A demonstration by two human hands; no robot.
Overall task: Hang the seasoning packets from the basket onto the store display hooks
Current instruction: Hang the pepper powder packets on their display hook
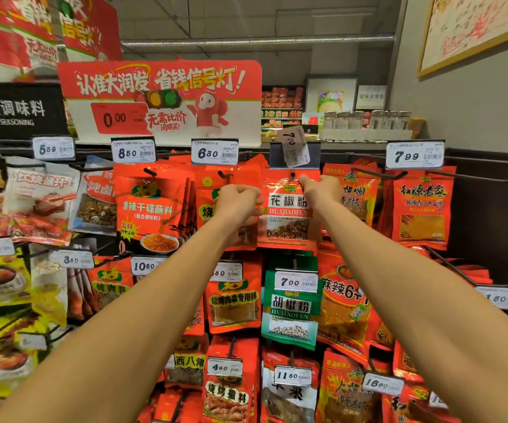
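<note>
Holding a red seasoning packet (288, 215) up at the top row of the display, both arms reach out from the bottom corners. Left hand (240, 203) grips the packet's left edge w/ curled fingers; its fingertips sit behind the hand, so the exact pinch can't be made out. Right hand (323, 190) pinches the packet's top right corner, just beside the punched hole. That hole sits at the tip of a black display hook (292, 175); whether the hook is through it or only touching can't be told. The packet's left strip is covered by the left hand, lower right edge by the right forearm. Above the hook, a 7.00 price tag (295, 146) hangs tilted in its holder. Below, a green pepper packet (291, 312) hangs w/ its own 7.00 tag. Neighbouring red packets to either side are partly hidden by both arms. No basket in view. Far left packets look blurred, text unreadable.
</note>
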